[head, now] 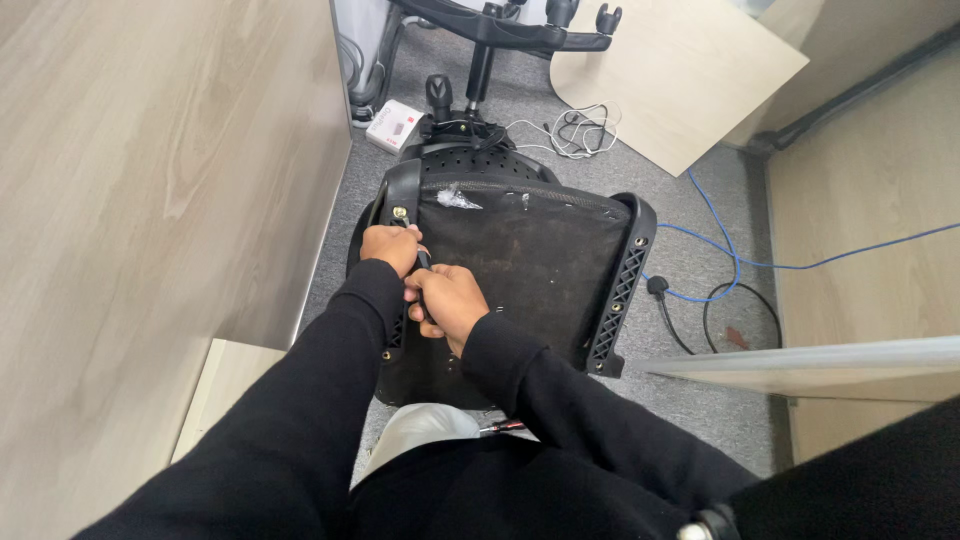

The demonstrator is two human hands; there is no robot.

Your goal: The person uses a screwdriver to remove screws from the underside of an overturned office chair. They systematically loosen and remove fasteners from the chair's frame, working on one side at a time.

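Hands meet at the left edge of an upturned chair seat (pixel 530 270), whose dark fabric underside faces the camera while it lies on the grey carpet (pixel 700 420) between pale wood panels. The left hand (pixel 392 248) is closed around the upper part of a slim dark tool (pixel 423 259), just below a brass-coloured fitting (pixel 400 213) in the black plastic side rail (pixel 398 200). The right hand (pixel 447 300) is wrapped tight around the lower part of the same tool (its tip is hidden by the fingers, so what it engages cannot be told). Both hands touch each other and press against the rail.

Judging from this, the step is work on a fastener along that rail. To do it well, the person should keep the tool square to the fitting, let one hand steady it near the tip while the other turns, and hold the seat from sliding on the carpet. The matching right rail (pixel 625 280) shows several similar brass inserts. A blue cable (pixel 735 262), a white cable bundle (pixel 575 130) and a chair base (pixel 500 30) lie well apart from the hands.
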